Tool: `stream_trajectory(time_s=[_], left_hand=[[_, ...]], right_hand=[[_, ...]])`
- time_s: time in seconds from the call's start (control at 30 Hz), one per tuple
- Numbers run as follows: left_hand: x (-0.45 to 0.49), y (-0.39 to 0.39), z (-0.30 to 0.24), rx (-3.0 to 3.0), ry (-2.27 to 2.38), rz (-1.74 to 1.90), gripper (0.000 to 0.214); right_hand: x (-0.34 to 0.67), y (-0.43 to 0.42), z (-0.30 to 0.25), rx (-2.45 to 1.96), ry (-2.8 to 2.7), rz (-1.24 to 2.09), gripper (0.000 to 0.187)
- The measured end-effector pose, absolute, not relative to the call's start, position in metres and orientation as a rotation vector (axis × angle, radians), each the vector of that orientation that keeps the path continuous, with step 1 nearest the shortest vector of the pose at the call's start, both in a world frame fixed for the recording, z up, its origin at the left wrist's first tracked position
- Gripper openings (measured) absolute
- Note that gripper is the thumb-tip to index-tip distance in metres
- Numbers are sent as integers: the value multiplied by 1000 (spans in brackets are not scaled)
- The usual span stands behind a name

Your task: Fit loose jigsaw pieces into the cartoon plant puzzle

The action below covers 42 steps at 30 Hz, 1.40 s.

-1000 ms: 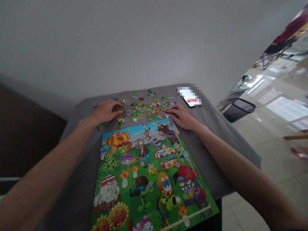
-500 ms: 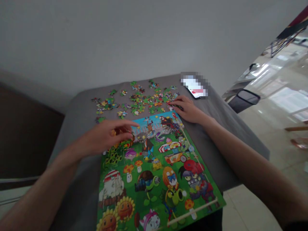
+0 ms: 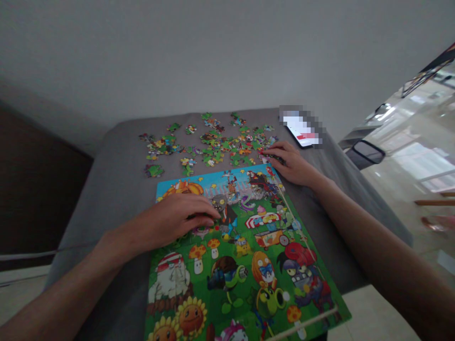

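A colourful puzzle board [image 3: 227,265] with cartoon plants and zombies lies on the grey-covered table. My left hand [image 3: 185,218] is over the board's left side, palm down. Its fingers are stretched out, with the thumb a little apart, and nothing shows in them. Past the board's far edge, loose jigsaw pieces [image 3: 213,144] are spread in a cluster. My right hand [image 3: 293,166] rests by the board's far right corner. Its fingers are spread, and the tips touch pieces at the cluster's right end. What lies under those fingertips is partly hidden.
A phone [image 3: 302,132] with a lit screen, partly blurred out, lies at the table's far right. The grey cloth [image 3: 117,161] covers the table, which meets a pale wall [image 3: 199,57]. A dark-rimmed bin-like object [image 3: 368,154] stands on the shiny floor to the right.
My left hand has come down and nearer over the board, uncovering the orange pumpkin picture. My right hand stays by the same pieces. The whole view has shifted slightly.
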State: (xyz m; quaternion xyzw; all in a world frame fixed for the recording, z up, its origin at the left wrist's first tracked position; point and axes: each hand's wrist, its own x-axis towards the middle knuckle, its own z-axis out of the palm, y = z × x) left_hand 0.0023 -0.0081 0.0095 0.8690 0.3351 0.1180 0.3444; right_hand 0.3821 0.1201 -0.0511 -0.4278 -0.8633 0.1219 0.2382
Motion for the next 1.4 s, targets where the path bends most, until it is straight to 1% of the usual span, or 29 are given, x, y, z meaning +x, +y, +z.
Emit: stream_trajectory(time_s=[0.17,0.43,0.7,0.87,1.4], left_hand=[[-2,-8,7,2293,1008,333,36],[-8,-9,9,2329,861,281,23],[-7,-9,4,2357,857,272,32],[-2,-11,3,2362,859,272,35],[3,-11,3,2277,826,275,24]], right_hand=[[382,119,-48,-1199,-2375,331,44],[382,119,-45,-1180,-2395,335,45],[383,121,-47,-1166,-2400,344,44],[383,119,-44,-1177,-2408,332,47],[384,118,-44,-1187,-2415,341,47]])
